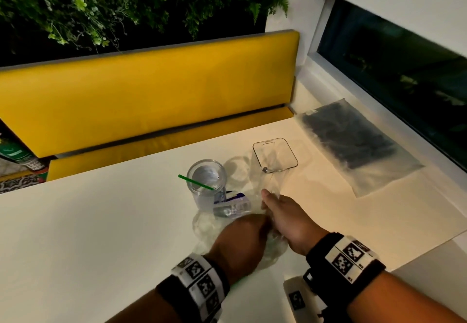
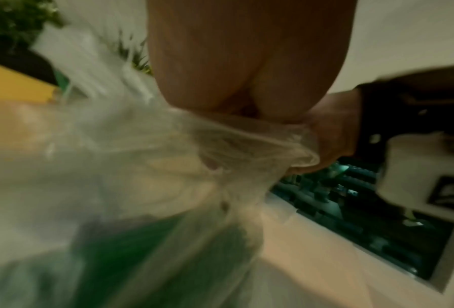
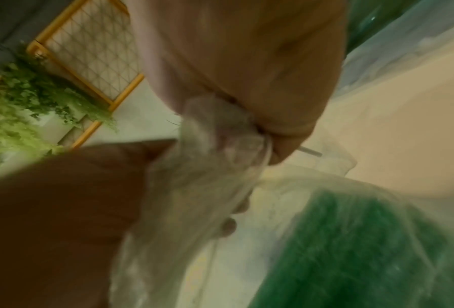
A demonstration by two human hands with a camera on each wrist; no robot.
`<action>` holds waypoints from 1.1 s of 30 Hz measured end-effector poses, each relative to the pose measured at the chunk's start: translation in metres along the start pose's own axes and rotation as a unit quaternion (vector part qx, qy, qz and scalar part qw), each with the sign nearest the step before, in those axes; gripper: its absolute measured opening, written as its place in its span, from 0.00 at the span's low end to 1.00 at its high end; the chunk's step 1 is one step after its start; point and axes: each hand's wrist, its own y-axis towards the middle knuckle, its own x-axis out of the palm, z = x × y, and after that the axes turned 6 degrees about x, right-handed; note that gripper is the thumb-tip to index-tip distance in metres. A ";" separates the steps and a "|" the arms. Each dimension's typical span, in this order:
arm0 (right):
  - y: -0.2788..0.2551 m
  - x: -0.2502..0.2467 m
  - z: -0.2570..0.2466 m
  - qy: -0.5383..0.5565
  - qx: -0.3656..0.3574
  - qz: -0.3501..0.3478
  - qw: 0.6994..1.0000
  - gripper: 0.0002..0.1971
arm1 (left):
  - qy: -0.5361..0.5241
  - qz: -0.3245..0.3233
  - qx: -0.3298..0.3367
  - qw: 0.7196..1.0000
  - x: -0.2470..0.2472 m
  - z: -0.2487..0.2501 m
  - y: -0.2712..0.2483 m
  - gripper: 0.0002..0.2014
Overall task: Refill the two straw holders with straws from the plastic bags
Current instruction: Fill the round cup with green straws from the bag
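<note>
Both hands meet over the middle of the white worktop, toward its near edge, bunched on one clear plastic bag. The left hand has its grip closed on the crumpled neck of the bag; the right hand has its grip closed on the same neck, just beside the left, knuckles touching. Both wrist views are blurred — they show thin film gathered between the fingers and a mass of green straws inside the bag below.

Just beyond the hands stands a round clear straw holder with a single green straw lying tilted across its mouth. To its right, toward the window side, stands a square clear straw holder, upright. A second plastic bag, filled with dark straws, lies flat along the right edge of the worktop — well apart from the hands.
</note>
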 end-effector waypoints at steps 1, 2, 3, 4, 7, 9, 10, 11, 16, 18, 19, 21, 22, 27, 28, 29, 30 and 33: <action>0.001 -0.001 0.002 -0.003 -0.021 0.013 1.000 0.20 | -0.003 -0.008 -0.042 0.999 0.008 -0.007 0.007 0.19; 0.001 -0.001 0.004 -0.010 -0.043 0.013 0.999 0.16 | -0.004 -0.014 -0.082 0.997 0.015 -0.014 0.012 0.15; 0.000 -0.002 0.006 -0.015 -0.069 0.005 0.998 0.12 | -0.004 -0.023 -0.123 0.992 0.022 -0.022 0.017 0.12; -0.002 -0.003 0.007 -0.019 -0.094 -0.010 0.995 0.10 | -0.004 -0.044 -0.168 0.985 0.030 -0.030 0.020 0.12; -0.013 -0.004 0.009 -0.049 -0.177 -0.052 0.982 0.14 | 0.024 -0.126 -0.251 0.959 0.046 -0.041 0.024 0.23; -0.018 -0.005 0.009 -0.063 -0.204 -0.054 0.975 0.17 | 0.082 -0.186 -0.250 0.947 0.051 -0.038 0.026 0.28; -0.020 -0.005 0.009 -0.067 -0.208 -0.051 0.974 0.19 | 0.109 -0.197 -0.248 0.942 0.054 -0.038 0.027 0.29; -0.019 -0.006 0.010 -0.078 -0.209 -0.049 0.974 0.20 | 0.127 -0.200 -0.242 0.941 0.056 -0.040 0.028 0.26; -0.015 -0.011 0.012 -0.147 -0.155 -0.059 0.975 0.16 | 0.144 -0.199 -0.157 0.957 0.066 -0.043 0.029 0.21; -0.008 -0.012 0.013 -0.196 -0.160 -0.021 0.967 0.19 | 0.127 -0.202 -0.160 0.958 0.065 -0.037 0.032 0.21; -0.002 -0.012 0.013 -0.210 -0.166 -0.001 0.964 0.18 | 0.101 -0.208 -0.177 0.957 0.063 -0.036 0.034 0.20; 0.012 -0.014 0.018 -0.198 -0.175 0.031 0.964 0.18 | 0.053 -0.211 -0.216 0.952 0.058 -0.036 0.038 0.22; 0.018 -0.015 0.021 -0.189 -0.169 0.046 0.966 0.18 | 0.045 -0.221 -0.224 0.948 0.055 -0.037 0.040 0.23; 0.032 -0.010 0.031 -0.179 -0.134 0.058 0.973 0.15 | 0.076 -0.198 -0.175 0.962 0.040 -0.037 0.041 0.14; 0.034 -0.009 0.032 -0.180 -0.135 0.061 0.972 0.16 | 0.078 -0.188 -0.163 0.965 0.038 -0.037 0.041 0.13; 0.035 -0.008 0.030 -0.181 -0.139 0.066 0.971 0.16 | 0.065 -0.179 -0.157 0.969 0.036 -0.037 0.040 0.12; 0.037 -0.009 0.029 -0.180 -0.145 0.075 0.970 0.16 | 0.041 -0.171 -0.157 0.972 0.033 -0.038 0.038 0.11; 0.038 -0.013 0.020 -0.159 -0.135 0.097 0.973 0.15 | -0.005 -0.112 -0.136 0.984 0.024 -0.047 0.026 0.11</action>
